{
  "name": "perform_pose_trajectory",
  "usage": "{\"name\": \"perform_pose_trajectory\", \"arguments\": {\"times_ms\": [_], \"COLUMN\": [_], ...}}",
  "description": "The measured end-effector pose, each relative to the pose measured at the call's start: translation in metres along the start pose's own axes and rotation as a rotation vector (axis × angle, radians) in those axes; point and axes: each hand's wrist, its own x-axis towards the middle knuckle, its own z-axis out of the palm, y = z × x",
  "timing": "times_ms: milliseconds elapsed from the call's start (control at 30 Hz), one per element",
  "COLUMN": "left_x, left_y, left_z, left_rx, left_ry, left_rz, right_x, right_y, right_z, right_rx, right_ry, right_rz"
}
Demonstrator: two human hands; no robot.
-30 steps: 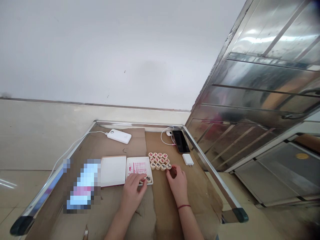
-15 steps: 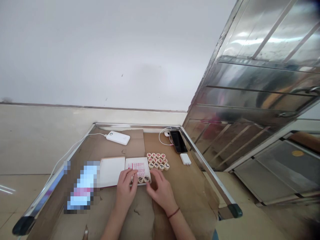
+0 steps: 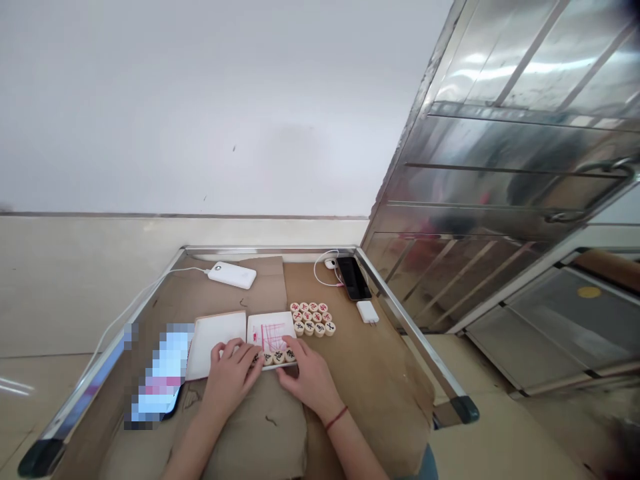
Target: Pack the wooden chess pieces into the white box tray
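Observation:
A shallow white box [image 3: 260, 323] with red scribbled lines on its inside lies on the cardboard. Along its near edge stands a row of Chinese chess pieces [image 3: 279, 358] with black characters. My left hand [image 3: 231, 373] is over the box's near left corner, fingers spread, the fingertips at the left end of the row. My right hand [image 3: 310, 377] grips the near right corner of the box, with fingers over the rim by the last piece and the thumb at the front edge. Right of the box, more Chinese chess pieces [image 3: 311, 317] stand in rows, red characters behind, black in front.
Left of the box lies a white box lid [image 3: 215, 337], with a blurred-out phone [image 3: 160, 377] beside it. A white power bank [image 3: 233, 275] with a cable lies behind. A black phone [image 3: 354, 279] and a white charger [image 3: 368, 312] lie at the right. A metal frame [image 3: 270, 251] edges the table.
My left hand has moved left and its fingers have spread, showing more of the row's left end. My right fingers have come further over the box's right rim. The view has shifted slightly.

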Motion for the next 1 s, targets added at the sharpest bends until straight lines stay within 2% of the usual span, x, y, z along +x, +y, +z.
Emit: {"name": "perform_pose_trajectory", "arguments": {"times_ms": [300, 567, 1000], "left_x": [0.0008, 0.0011, 0.0015], "left_y": [-0.0023, 0.0026, 0.0006], "left_z": [0.0035, 0.0017, -0.0014], "left_rx": [-0.015, 0.066, 0.009], "left_ry": [0.035, -0.05, 0.049], "left_rz": [-0.007, -0.002, 0.001], "right_x": [0.001, -0.0003, -0.0014], "right_y": [-0.0006, -0.0009, -0.0005], "right_z": [-0.0006, -0.0006, -0.0003], "right_rx": [-0.007, -0.002, 0.002], "right_ry": [-0.053, -0.014, -0.044], "right_rz": [0.056, 0.033, 0.032]}}
